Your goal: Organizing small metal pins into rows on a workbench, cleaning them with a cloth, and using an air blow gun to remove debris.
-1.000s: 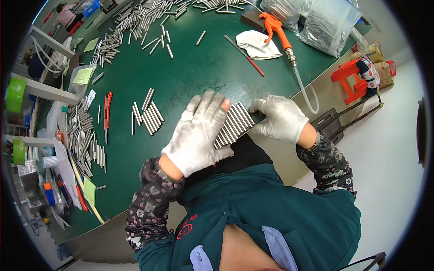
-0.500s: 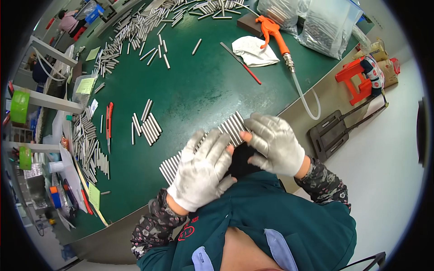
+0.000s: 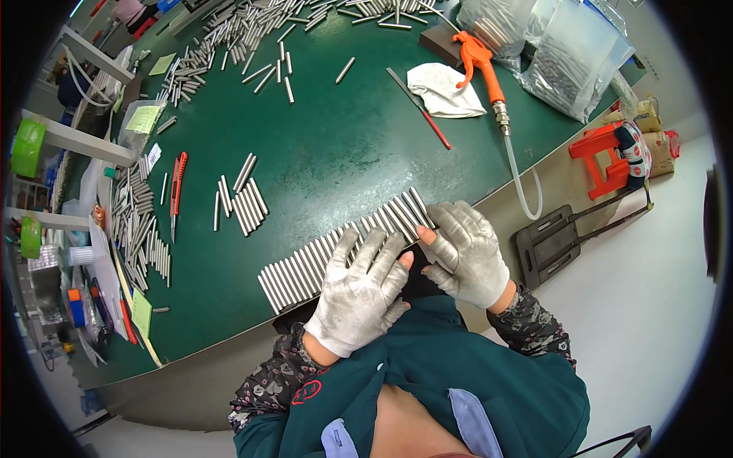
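Observation:
A long slanting row of metal pins (image 3: 296, 269) lies side by side along the near edge of the green table. My left hand (image 3: 357, 294), in a worn whitish glove with bare thumb tip, lies open over the middle of the row, fingertips on the pins. At the row's right end my right hand (image 3: 467, 258), gloved alike, rests with its fingers stretched out and its bare thumb tip by the last pins. Its fingers hide the outer side of that end. Neither hand has a pin lifted. Beyond the row sits a small group of pins (image 3: 248, 210).
Loose pins (image 3: 229, 34) heap at the far side, more pins (image 3: 137, 221) at the left beside a red cutter knife (image 3: 177, 191). Far right are a white cloth (image 3: 445, 90), an orange air gun (image 3: 477, 59), a red-handled tool (image 3: 435, 130) and plastic bags (image 3: 574, 61).
My left hand has shifted slightly right along the row, uncovering more pins at its left end. My right hand has moved slightly downward. The whole view has shifted a little.

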A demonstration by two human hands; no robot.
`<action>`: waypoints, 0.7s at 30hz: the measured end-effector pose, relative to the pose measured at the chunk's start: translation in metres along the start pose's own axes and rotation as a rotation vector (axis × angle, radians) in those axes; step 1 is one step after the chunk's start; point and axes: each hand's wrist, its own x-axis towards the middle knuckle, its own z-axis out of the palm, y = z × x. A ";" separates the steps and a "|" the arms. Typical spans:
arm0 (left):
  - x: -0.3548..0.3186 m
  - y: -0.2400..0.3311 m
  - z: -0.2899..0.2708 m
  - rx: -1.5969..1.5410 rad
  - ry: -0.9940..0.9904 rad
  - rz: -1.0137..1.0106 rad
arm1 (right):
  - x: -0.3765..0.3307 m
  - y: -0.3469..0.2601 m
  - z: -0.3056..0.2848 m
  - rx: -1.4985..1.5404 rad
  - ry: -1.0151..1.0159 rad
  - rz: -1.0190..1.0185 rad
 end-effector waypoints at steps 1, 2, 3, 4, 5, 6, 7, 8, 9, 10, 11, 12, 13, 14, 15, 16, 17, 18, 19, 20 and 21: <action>0.002 0.001 0.000 -0.003 -0.002 0.006 | 0.000 0.001 0.000 -0.006 0.011 0.011; 0.003 0.002 0.001 0.000 0.001 0.006 | -0.001 0.002 0.001 -0.006 0.011 0.010; 0.005 0.002 0.001 0.000 0.002 0.005 | -0.002 0.003 0.001 -0.005 0.019 0.012; 0.006 0.002 0.001 0.002 -0.001 0.007 | -0.003 0.004 0.001 -0.004 0.028 0.014; 0.008 0.003 0.002 0.004 -0.004 0.011 | -0.003 0.004 0.001 -0.004 0.028 0.014; 0.009 0.003 0.002 0.003 -0.003 0.011 | -0.003 0.005 0.001 -0.003 0.034 0.011; 0.010 0.004 0.003 0.002 0.001 0.011 | -0.003 0.005 0.001 -0.001 0.041 0.008; 0.011 0.004 0.004 0.001 0.005 0.011 | -0.003 0.006 0.001 -0.001 0.041 0.006; 0.011 0.004 0.005 0.002 0.006 0.009 | -0.003 0.007 0.001 -0.001 0.048 0.008; 0.012 0.005 0.006 0.000 0.009 0.009 | -0.004 0.008 0.001 -0.002 0.054 0.009; 0.012 0.005 0.006 -0.002 0.011 0.011 | -0.005 0.008 0.001 -0.002 0.054 0.007; 0.013 0.005 0.006 -0.001 0.013 0.009 | -0.006 0.009 0.002 -0.005 0.054 0.009; 0.014 0.005 0.005 -0.004 0.012 0.020 | -0.006 0.010 0.002 -0.007 0.054 0.010; 0.014 0.004 0.005 -0.007 0.011 0.031 | -0.006 0.010 0.003 -0.007 0.054 0.008; 0.012 0.004 0.005 -0.006 0.012 0.029 | -0.006 0.010 0.003 0.004 0.063 0.005; 0.009 0.003 0.006 -0.010 0.069 0.076 | -0.006 0.010 0.003 0.016 0.072 0.002; 0.005 0.002 0.007 -0.015 0.124 0.124 | -0.006 0.011 0.003 0.016 0.072 0.001; 0.002 0.001 0.007 -0.015 0.125 0.122 | -0.006 0.011 0.003 0.026 0.075 0.002; -0.003 -0.001 0.006 0.011 0.164 0.107 | -0.006 0.011 0.003 0.036 0.078 0.003; -0.007 -0.002 0.005 0.038 0.203 0.093 | -0.006 0.011 0.003 0.037 0.078 0.001; -0.011 -0.001 0.005 0.082 0.238 0.042 | -0.006 0.011 0.004 0.051 0.092 -0.014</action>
